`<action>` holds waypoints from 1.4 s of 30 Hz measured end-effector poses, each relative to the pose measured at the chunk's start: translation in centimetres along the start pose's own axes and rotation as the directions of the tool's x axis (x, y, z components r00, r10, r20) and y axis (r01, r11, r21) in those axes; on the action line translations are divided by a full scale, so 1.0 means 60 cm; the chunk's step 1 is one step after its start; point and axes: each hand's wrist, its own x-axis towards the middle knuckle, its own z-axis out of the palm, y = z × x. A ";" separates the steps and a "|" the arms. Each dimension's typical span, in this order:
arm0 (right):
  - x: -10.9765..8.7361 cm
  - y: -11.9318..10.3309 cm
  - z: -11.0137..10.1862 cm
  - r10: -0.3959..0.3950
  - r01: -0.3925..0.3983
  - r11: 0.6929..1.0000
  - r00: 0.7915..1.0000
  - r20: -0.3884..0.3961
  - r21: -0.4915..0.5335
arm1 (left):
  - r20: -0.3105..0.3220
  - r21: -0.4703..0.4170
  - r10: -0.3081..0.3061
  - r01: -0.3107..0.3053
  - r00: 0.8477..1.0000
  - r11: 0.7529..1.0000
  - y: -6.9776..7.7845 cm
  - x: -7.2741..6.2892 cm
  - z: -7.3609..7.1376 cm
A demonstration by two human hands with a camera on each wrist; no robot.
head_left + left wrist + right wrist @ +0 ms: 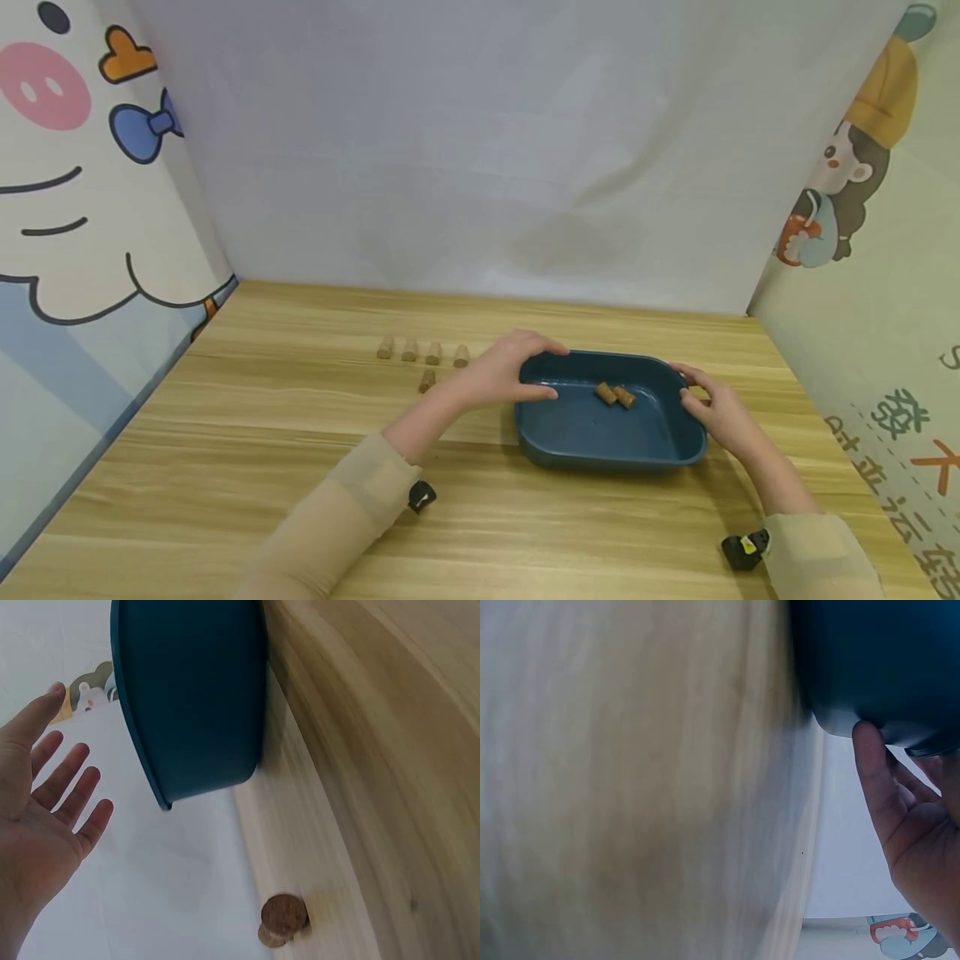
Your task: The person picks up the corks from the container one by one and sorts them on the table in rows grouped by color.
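A dark blue rectangular tub [600,460] stands on the wooden table, with two brown corks [615,395] lying together inside it. At its left end, my left hand [501,371] has its thumb and fingers spread by the rim. The left wrist view shows that left hand [45,795] with an empty palm and extended fingers, apart from the tub wall [191,697]. My right hand [716,412] grips the tub's right end at the rim. From the right wrist, one finger of the right hand [919,825] is seen against the tub's outer wall [877,667].
Several corks [433,353] stand in a row left of the tub, with another cork [427,381] in front of them near my left forearm. A pale sheet [480,150] hangs behind the table [480,533]. Printed cartoon panels [82,167] flank both sides.
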 end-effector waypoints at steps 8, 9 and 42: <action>0.001 0.004 0.001 0.018 -0.018 1.000 1.000 0.011 0.010 | 0.057 -0.029 0.007 -0.005 0.998 1.000 0.009 0.032 0.031; 0.001 0.005 0.001 0.020 -0.020 1.000 1.000 0.012 0.009 | 0.068 -0.030 0.006 -0.004 0.998 1.000 0.010 0.035 0.035; 0.001 0.006 0.001 0.016 -0.017 1.000 1.000 0.022 0.016 | 0.397 0.156 -0.064 0.001 0.915 0.988 -0.010 0.127 0.119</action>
